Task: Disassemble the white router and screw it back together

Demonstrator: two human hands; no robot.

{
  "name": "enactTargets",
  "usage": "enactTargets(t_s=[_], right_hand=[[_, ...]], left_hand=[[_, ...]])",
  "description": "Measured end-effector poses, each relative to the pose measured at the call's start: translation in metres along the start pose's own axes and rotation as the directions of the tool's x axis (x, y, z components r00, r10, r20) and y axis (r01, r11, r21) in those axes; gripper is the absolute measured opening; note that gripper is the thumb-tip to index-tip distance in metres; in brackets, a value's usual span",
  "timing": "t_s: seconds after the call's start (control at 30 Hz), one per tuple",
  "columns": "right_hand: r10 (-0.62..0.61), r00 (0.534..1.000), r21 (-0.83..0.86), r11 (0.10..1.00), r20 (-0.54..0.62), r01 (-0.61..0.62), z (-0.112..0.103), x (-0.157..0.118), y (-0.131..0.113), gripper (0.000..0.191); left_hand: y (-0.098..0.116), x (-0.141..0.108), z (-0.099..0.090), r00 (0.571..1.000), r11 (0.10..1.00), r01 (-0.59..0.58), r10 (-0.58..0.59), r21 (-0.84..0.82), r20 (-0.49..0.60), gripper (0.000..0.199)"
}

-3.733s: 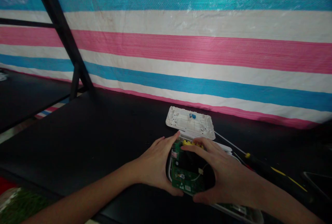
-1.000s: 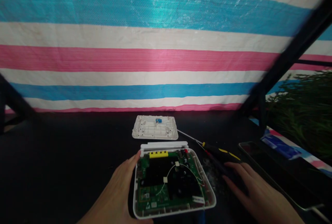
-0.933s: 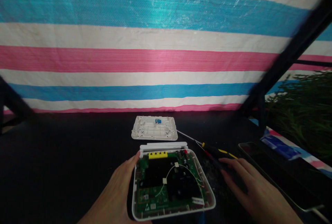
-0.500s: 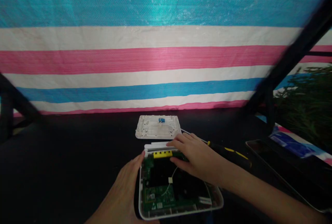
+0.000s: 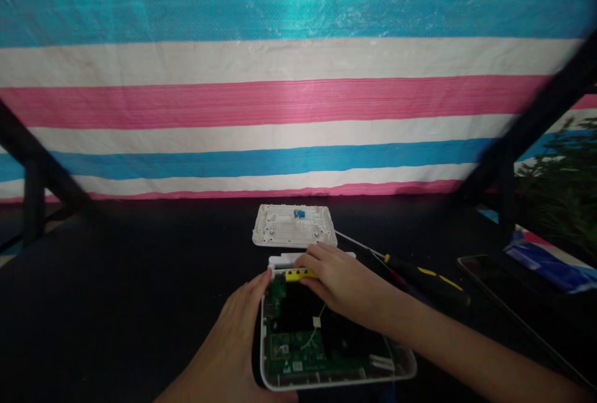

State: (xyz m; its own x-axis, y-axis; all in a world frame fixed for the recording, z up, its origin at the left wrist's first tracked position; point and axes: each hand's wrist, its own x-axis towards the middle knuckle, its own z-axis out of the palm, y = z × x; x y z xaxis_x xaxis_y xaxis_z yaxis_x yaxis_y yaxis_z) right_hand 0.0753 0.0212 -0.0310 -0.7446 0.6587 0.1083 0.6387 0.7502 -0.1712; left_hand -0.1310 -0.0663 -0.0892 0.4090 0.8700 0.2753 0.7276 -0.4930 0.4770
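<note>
An opened white router (image 5: 336, 382), its green circuit board (image 5: 308, 353) bare, is tilted up in front of me. My left hand (image 5: 237, 334) wraps round its left side, thumb underneath and fingers along the edge. My right hand (image 5: 333, 278) pinches at the far edge, by the yellow port block (image 5: 293, 275) and a white antenna bar (image 5: 282, 260); its thumb covers part of the ports. A thin white wire with a pale tag (image 5: 316, 322) crosses the board. Beyond the router lies the white back cover (image 5: 291, 235), inner side up, with a small blue piece (image 5: 299, 214) on it.
On the black table (image 5: 140, 303), a screwdriver (image 5: 424, 278) with a black and yellow handle lies right of my right hand. A dark phone-like slab (image 5: 522, 310) and a blue packet (image 5: 545, 263) are farther right. Striped sheeting (image 5: 298, 98) hangs behind, between dark slanted posts.
The whole view has shifted slightly, so things appear farther right. My hands keep nearly the same hold, with the right thumb now over more of the yellow port block.
</note>
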Motion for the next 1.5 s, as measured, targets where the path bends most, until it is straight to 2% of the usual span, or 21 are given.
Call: enactTargets(t_s=[0.17, 0.33, 0.57, 0.7, 0.83, 1.1, 1.23, 1.5], right_hand=[[-0.144, 0.989, -0.120, 0.983, -0.040, 0.138, 0.004, -0.001, 0.000, 0.013], [-0.225, 0.972, -0.202, 0.957, -0.065, 0.208, 0.005, -0.004, 0.002, 0.016], [-0.264, 0.960, -0.256, 0.938, -0.096, 0.232, 0.008, -0.005, 0.005, 0.022], [-0.260, 0.956, -0.289, 0.933, -0.135, 0.213, 0.001, -0.005, 0.006, 0.019], [-0.301, 0.930, -0.377, 0.903, -0.211, 0.206, -0.006, -0.007, 0.009, 0.021], [-0.218, 0.957, -0.278, 0.947, -0.192, 0.160, -0.001, -0.007, 0.009, 0.021], [-0.176, 0.970, -0.201, 0.969, -0.166, 0.142, -0.003, -0.006, 0.009, 0.021], [-0.193, 0.977, -0.132, 0.975, -0.088, 0.180, -0.009, -0.003, 0.010, 0.022]], left_hand=[[0.002, 0.001, 0.000, 1.000, 1.000, 0.009, -0.009, -0.004, 0.002, 0.135], [0.008, 0.008, -0.006, 0.999, 0.999, -0.023, 0.022, -0.025, -0.047, 0.138], [0.016, 0.016, -0.017, 0.996, 0.995, -0.039, 0.032, -0.090, -0.078, 0.125], [0.009, 0.009, -0.009, 0.999, 0.997, 0.010, -0.013, -0.073, -0.042, 0.136], [-0.001, 0.000, 0.000, 0.994, 0.992, 0.111, -0.112, -0.064, -0.013, 0.150], [0.001, 0.000, -0.003, 0.986, 0.983, 0.165, -0.162, -0.086, 0.036, 0.154], [0.003, 0.001, -0.004, 0.988, 0.981, 0.157, -0.156, -0.110, 0.021, 0.152], [0.003, 0.002, -0.004, 0.985, 0.984, 0.166, -0.163, -0.063, 0.049, 0.154]])
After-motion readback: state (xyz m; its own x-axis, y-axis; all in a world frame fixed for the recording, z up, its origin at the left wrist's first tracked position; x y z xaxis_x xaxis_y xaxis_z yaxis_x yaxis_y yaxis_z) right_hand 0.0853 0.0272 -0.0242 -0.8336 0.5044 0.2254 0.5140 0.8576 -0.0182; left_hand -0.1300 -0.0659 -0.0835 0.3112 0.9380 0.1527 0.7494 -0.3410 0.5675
